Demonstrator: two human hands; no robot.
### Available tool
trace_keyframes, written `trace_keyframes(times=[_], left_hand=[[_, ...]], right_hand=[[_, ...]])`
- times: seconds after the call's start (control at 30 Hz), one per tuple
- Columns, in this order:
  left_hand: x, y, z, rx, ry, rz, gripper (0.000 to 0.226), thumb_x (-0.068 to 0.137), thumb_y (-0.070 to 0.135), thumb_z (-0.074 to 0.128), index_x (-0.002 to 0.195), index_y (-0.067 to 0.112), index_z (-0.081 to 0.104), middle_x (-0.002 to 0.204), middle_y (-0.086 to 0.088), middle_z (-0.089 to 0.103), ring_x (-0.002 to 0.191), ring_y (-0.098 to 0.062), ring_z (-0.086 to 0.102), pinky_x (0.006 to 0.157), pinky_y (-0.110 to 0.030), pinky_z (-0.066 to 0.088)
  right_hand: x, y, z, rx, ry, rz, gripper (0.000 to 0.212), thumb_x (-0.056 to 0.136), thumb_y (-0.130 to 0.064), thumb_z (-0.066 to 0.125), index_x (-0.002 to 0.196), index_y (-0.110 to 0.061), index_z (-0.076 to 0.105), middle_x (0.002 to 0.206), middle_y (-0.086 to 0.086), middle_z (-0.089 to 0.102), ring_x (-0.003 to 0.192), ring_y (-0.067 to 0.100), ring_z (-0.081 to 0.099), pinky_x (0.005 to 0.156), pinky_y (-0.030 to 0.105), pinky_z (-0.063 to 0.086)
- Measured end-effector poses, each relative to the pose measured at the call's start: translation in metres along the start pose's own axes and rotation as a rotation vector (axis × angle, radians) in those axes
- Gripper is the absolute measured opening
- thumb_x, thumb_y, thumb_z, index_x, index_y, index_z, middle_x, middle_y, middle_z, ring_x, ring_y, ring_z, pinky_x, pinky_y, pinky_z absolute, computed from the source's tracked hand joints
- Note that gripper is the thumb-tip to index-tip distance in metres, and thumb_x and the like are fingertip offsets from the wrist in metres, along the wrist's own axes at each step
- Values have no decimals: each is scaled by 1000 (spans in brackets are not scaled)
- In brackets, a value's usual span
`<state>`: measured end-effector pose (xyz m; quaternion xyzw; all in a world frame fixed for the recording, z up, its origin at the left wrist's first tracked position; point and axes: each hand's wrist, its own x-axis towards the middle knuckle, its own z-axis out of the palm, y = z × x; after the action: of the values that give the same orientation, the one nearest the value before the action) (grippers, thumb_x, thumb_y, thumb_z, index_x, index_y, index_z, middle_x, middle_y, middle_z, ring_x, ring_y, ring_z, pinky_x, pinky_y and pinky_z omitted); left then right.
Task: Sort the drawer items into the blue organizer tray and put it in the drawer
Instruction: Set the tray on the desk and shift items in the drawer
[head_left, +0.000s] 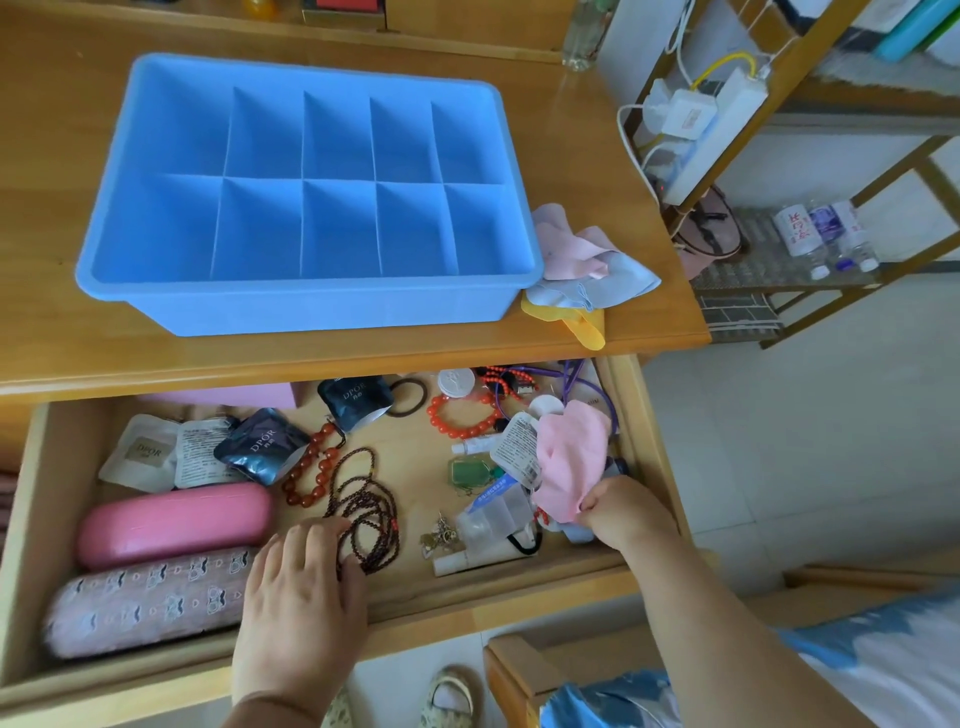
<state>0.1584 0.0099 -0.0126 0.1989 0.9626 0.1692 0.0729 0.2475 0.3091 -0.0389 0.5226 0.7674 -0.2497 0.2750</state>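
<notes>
While both hands reach into the open drawer (332, 613), left hand (301, 577) fingers curl on a dark bead string (371, 512) at 6 o'clock | right hand (621, 512) pinches a pink cloth (571, 457) at 4 o'clock | pink case (174, 522), sachets, red bracelet (460, 413) crowd around | blue organizer tray (306, 197), compartments bare, on table (47, 332) at 12 o'clock, folded cloths (587, 260) touching its right side.
</notes>
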Motion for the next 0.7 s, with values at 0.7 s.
trace_keyframes(times=[0.7], left_hand=[[2,-9,13,-42,109,63,28,77,27,40,95,13,56,80,-5,57,74,-34,60,86,-41,40]], right_hand=[[-110,-65,-178,724,627,-726,12,82,-26,58,76,-35,64,76,-7,68,75,12,59,72,31,47]])
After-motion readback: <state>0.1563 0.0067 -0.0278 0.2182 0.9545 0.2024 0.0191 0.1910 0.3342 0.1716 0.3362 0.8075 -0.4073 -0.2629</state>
